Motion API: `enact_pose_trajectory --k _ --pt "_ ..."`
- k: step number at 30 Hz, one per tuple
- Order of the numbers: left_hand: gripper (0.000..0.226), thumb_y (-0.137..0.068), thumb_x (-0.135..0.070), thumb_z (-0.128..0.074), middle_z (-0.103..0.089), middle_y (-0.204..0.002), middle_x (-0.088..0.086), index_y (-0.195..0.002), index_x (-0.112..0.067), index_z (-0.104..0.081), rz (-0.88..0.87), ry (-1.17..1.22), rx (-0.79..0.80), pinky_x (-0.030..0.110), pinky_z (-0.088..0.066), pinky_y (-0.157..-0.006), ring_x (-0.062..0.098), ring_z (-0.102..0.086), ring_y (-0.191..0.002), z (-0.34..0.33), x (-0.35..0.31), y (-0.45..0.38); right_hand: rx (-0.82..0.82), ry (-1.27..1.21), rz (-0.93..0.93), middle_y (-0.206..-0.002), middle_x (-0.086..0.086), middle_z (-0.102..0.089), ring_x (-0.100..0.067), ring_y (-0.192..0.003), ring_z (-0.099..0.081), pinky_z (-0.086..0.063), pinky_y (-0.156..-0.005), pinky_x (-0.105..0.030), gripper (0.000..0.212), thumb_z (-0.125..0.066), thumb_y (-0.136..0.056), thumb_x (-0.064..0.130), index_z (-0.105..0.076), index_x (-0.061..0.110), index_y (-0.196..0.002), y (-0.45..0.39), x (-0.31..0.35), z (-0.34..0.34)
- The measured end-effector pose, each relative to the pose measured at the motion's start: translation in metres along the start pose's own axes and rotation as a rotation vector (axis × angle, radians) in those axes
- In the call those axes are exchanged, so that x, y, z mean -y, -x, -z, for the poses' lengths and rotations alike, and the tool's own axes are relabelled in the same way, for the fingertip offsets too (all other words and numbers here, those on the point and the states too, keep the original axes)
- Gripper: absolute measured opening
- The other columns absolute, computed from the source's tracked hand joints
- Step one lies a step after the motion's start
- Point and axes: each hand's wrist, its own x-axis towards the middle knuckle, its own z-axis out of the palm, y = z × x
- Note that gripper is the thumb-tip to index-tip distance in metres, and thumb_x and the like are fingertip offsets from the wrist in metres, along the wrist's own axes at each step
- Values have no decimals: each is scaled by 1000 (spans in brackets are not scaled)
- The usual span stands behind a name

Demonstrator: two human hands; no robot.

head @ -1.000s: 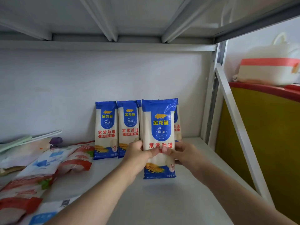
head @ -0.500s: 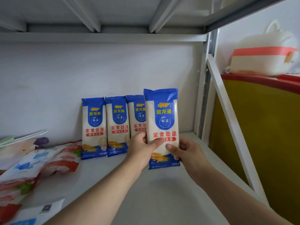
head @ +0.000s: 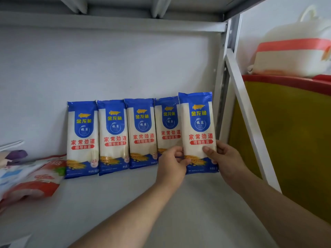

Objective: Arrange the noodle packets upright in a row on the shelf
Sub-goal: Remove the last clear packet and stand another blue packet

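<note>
A pale grey wall [head: 107,68] is backing a grey metal rack, whose upright post [head: 221,97] is rising at the right under a crossbeam [head: 107,22]. Beyond a slanting white brace [head: 250,113], a yellow panel [head: 286,140] with a red rim is standing, and a white container [head: 290,56] is sitting on top in soft, even light.

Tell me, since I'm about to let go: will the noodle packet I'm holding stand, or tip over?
The held packet looks tall, narrow and flat, so it would probably tip if freestanding. Its neighbours stay up leaning on the back wall; leaning it likewise should work. It keeps straight between left hand and right hand, suggesting stiff contents.
</note>
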Motion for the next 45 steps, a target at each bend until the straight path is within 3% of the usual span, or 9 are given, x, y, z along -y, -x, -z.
enact_pose_trajectory --k 9,13,16,23,27,31,37,42,45 --pt "22 -88 -8 -72 -63 -85 -18 -107 -17 -68 22 -56 -5 13 -52 -74 -2 -62 -82 -28 10 -37 -42 74 8 -119 -3 -76 -27 -109 -74 -60 -94 -55 38 -75 -90 23 -67 19 -127 -50 -15 4" --pt "21 -88 -8 -71 -65 -97 -7 -108 -16 -66 -46 -115 -46 14 -51 -78 6 -63 -91 -36 16 -46 -78 53 -12 -121 -2 -74 -26 -112 -71 -59 -96 -54 33 -73 -92 22 -66 23 -125 -64 -21 2" --pt "21 -88 -5 -70 -63 -103 1 -105 -15 -64 -108 -195 -91 25 -57 -86 11 -62 -95 -42 22 -50 -72 26 -36 -118 -1 -74 -25 -113 -70 -58 -98 -55 22 -72 -94 19 -66 27 -114 -73 -26 3" --pt "61 -86 3 -68 -52 -126 -1 -140 -18 -48 -206 -367 -42 35 -53 -101 17 -55 -116 -48 30 -50 -2 36 -17 -110 5 -74 -22 -107 -72 -60 -93 -48 19 -70 -95 16 -66 33 -103 -93 -24 0" --pt "64 -86 4 -68 -47 -134 -1 -142 -17 -46 -231 -408 -72 36 -48 -107 17 -47 -128 -50 33 -50 15 48 -26 -120 0 -74 -24 -112 -71 -58 -98 -54 19 -69 -96 17 -66 32 -107 -100 -27 -2" --pt "62 -85 3 -70 -44 -134 -1 -140 -16 -47 -246 -450 -125 27 -43 -107 16 -42 -132 -53 34 -53 41 49 -15 -114 4 -74 -22 -110 -71 -59 -97 -53 19 -68 -96 17 -66 33 -106 -103 -26 -3" --pt "63 -84 5 -70 -42 -136 -1 -139 -16 -47 -263 -515 -118 2 -30 -88 14 -41 -131 -52 36 -56 26 87 3 -126 -3 -73 -24 -112 -70 -58 -99 -52 28 -68 -97 18 -65 22 -124 -104 -27 -7" --pt "65 -82 7 -69 -44 -135 2 -139 -15 -47 -272 -547 -133 22 -47 -100 18 -44 -129 -54 35 -58 8 148 2 -133 -5 -69 -26 -120 -66 -57 -101 -49 38 -66 -98 21 -60 18 -136 -99 -25 -10" --pt "64 -85 5 -68 -42 -137 2 -141 -16 -45 -257 -567 -123 30 -48 -104 19 -43 -131 -54 32 -54 -14 185 11 -139 -6 -65 -27 -126 -62 -54 -101 -45 46 -67 -97 21 -56 15 -142 -96 -21 -9"
